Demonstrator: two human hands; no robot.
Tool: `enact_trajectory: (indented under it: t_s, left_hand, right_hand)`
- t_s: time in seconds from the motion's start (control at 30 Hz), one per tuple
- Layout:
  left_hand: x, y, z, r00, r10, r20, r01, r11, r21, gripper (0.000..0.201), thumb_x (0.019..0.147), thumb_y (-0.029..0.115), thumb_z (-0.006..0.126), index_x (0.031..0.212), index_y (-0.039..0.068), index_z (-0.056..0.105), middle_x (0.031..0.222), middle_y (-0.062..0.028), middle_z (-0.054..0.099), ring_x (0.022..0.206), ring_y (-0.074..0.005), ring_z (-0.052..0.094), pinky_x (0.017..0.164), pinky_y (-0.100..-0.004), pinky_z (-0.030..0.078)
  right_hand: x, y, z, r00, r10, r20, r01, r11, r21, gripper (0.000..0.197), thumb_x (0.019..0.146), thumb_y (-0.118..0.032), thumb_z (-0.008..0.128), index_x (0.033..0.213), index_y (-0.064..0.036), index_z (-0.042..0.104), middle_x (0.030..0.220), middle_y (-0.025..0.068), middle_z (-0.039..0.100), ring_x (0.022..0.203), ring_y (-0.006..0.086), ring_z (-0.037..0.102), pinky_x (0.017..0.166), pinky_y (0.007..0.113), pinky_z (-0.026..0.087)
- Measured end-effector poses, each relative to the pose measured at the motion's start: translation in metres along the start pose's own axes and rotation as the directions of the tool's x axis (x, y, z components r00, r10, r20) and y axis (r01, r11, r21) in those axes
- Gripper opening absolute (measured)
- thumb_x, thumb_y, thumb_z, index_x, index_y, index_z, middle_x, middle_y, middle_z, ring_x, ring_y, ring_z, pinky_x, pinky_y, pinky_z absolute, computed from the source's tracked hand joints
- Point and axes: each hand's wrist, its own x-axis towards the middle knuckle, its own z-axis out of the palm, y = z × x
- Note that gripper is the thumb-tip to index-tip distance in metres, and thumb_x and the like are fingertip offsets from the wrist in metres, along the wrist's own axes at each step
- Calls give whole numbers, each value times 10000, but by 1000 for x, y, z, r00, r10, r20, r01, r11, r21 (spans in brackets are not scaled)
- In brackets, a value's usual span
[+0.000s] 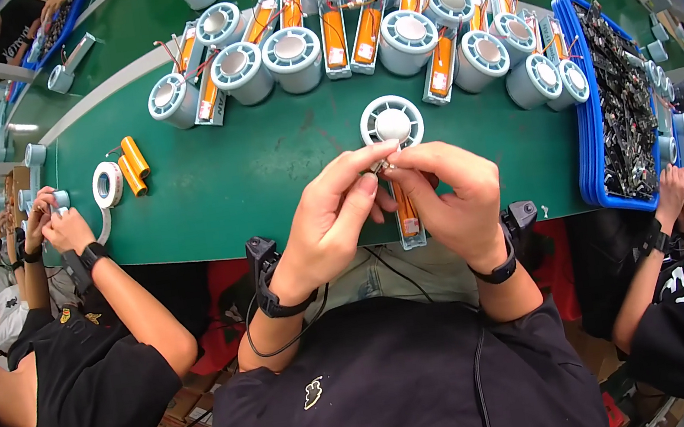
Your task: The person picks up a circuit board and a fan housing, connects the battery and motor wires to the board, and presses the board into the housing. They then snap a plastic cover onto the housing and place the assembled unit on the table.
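Note:
In front of me lies a light blue handheld fan body (392,122) with a round ribbed head. Its open handle (414,243) points toward me and holds an orange battery (405,209). My left hand (327,220) and my right hand (455,193) meet over the handle, just below the head. Both are closed, fingertips pinched together around a tiny part with bits of wire. That part is mostly hidden by the fingers and too small to name. The hands cover the upper handle.
Several similar fan bodies (293,59) with orange batteries stand across the far side of the green table (268,184). At left lie loose orange batteries (132,169) and a tape roll (107,187). Stacked blue trays (592,178) hold small dark parts at right. Co-workers sit on both sides.

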Motion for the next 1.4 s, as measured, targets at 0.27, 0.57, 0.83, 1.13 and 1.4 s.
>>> enact_trajectory:
  t_s: [0.27,0.57,0.83,1.13,1.4]
  left_hand:
    - [-2,2,2,998,-54,-23,48,975,-219,370,1062,70,538,1418,-28,507,1179,-125,627,938,-193,704,792,-306,591]
    - [-1,0,0,997,70,-46,-67,996,53,383,1002,-63,562,1381,-14,529,1188,-117,609,929,-194,721,766,-304,602]
    - [2,13,-4,996,-53,77,47,996,76,344,1006,-57,551,1348,-17,540,1139,-109,619,808,-156,723,684,-281,595]
    - [4,9,-14,966,-200,165,210,977,-44,259,1045,30,546,1301,-10,556,1038,-82,650,761,-138,703,624,-264,574]
    - [5,11,-14,959,-191,207,182,981,62,244,1046,32,534,1284,-4,572,1079,-97,658,735,-132,690,605,-256,567]
  right_hand:
    - [8,7,0,985,-168,-48,162,981,-106,154,813,78,780,943,10,732,889,108,753,750,197,740,592,283,576]
    - [18,-21,-8,951,-290,105,308,869,-388,155,769,36,779,899,-16,710,815,112,713,681,278,701,593,356,552]
    - [27,-12,-19,929,-240,280,339,855,-393,146,774,0,774,807,-34,636,715,90,654,622,264,658,553,375,501]
    - [32,6,-20,947,-204,248,261,939,-223,311,727,-66,860,731,-63,550,606,50,583,505,211,588,488,315,435]
    - [28,12,-21,945,-231,230,277,941,-195,276,715,-59,867,767,-50,596,645,52,591,529,195,599,490,314,433]
